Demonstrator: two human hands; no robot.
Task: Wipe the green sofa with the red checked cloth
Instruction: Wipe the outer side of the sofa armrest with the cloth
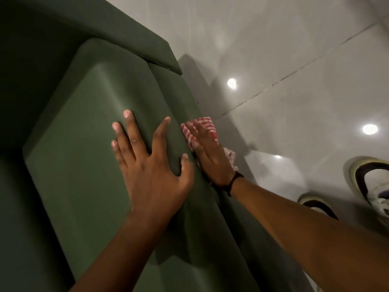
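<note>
The green sofa [84, 127] fills the left and middle of the view, seen from above its armrest. My left hand [149, 165] lies flat on top of the armrest, fingers spread, holding nothing. My right hand [208, 152] presses the red checked cloth [202, 125] against the outer side of the armrest. The cloth shows above my fingers and behind my wrist; the rest is hidden under my palm. A dark band circles my right wrist.
A glossy grey tiled floor [294, 60] lies to the right of the sofa, with ceiling lights reflected in it. Two white shoes [370, 186] sit on the floor at the right edge, close to my right forearm.
</note>
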